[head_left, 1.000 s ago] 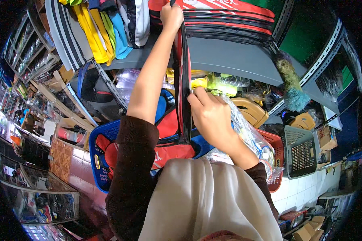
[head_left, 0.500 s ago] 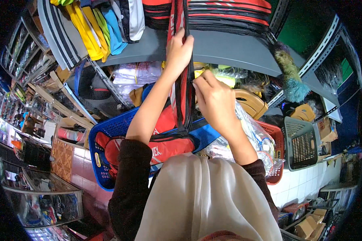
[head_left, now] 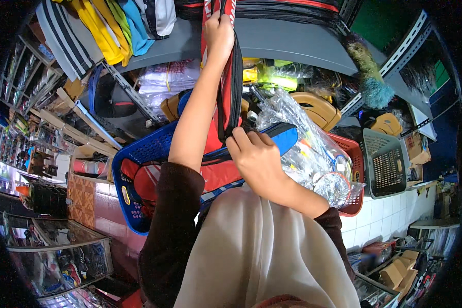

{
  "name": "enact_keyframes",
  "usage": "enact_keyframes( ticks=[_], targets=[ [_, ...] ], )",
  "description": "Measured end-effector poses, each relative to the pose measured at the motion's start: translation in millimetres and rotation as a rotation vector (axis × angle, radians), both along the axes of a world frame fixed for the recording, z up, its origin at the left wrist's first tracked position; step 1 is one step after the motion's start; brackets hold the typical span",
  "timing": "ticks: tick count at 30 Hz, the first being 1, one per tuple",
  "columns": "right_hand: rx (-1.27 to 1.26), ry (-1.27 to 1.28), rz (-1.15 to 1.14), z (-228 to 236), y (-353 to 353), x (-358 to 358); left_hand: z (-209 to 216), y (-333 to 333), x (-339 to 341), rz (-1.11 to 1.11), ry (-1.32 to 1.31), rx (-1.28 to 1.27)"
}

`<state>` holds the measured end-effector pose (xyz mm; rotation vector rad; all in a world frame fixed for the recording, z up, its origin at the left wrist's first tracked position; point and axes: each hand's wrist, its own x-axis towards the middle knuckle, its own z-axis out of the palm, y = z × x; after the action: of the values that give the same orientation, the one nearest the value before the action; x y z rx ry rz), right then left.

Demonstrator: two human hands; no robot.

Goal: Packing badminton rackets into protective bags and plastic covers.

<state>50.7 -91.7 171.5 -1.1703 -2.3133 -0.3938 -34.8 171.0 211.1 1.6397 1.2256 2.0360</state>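
A long, narrow red and black racket bag hangs edge-on before me, its black zipped side toward the right. High on the bag, my left hand is closed around it. At the lower end, the fingers of my right hand are pinched against the zipped edge; any zip pull there is hidden by them. Below lies a blue basket holding more red racket bags. A blue and black bag sticks out just beyond my right hand.
A grey metal shelf spans the far side, with folded clothes and stacked red-black bags. To the right stand a red basket with plastic-wrapped rackets and a grey basket. A feather duster hangs from the shelf post.
My right hand has slid down the bag's zipped edge to its lower end. My left hand and the bag have shifted slightly up and left in view.
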Motion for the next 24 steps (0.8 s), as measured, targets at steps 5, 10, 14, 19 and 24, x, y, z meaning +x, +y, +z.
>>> enact_keyframes(
  ticks=[5,10,14,19,24],
  targets=[
    [-0.086,0.068,0.078,-6.7,7.5,0.0,-9.0,2.0,-6.5,-0.128,-0.086,0.044],
    [-0.226,0.445,0.327,1.1,22.4,3.8,-3.9,-25.9,-17.4,-0.559,-0.341,-0.030],
    [-0.084,0.717,0.270,-12.7,47.7,-9.4,-1.7,-57.7,-41.9,-0.811,-0.417,-0.193],
    [-0.037,0.790,0.045,-40.0,96.4,7.5,1.2,-115.7,-43.2,-0.968,-0.547,-0.383],
    [-0.378,1.506,0.316,-17.8,111.7,31.4,-37.7,-128.5,-80.7,-1.209,-0.676,-0.541]
  ],
)
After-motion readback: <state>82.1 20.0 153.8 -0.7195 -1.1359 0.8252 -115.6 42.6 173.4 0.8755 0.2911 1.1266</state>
